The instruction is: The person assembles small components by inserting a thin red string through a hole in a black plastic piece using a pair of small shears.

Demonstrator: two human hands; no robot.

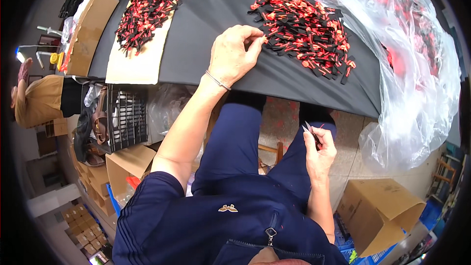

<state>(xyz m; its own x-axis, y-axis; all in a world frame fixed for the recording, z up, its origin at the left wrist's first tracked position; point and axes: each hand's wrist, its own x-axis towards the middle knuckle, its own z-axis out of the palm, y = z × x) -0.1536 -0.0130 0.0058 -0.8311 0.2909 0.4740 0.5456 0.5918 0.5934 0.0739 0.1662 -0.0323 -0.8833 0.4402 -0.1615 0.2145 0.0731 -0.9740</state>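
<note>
The left hand [233, 54] rested on the black-covered table [216, 10], close to its near edge, with the thumb and forefinger pinched together on one small black-and-red piece [263, 38] at the left fringe of the big pile [304, 32]. That pile of black and red pieces lay spread across the right half of the table, just beside the fingertips. A thin bracelet [217, 80] circled the left wrist.

The right hand [319, 150] was held low over the lap, well below the table's near edge, fingers closed around a small pair of snips [309, 128] whose pointed metal tips stuck up past the thumb; whether the blades were apart or together could not be told.

A second heap of the same pieces [149, 7] sat on a sheet of cardboard [140, 64] at the left side of the table, well apart from both hands. A clear plastic bag [412, 78] draped over the right edge of the table and hung down, with more red and black bits showing through it. A brown cardboard box [378, 213] stood on the floor by the right knee, and a black wire basket [126, 118] hung under the left end of the table.
</note>
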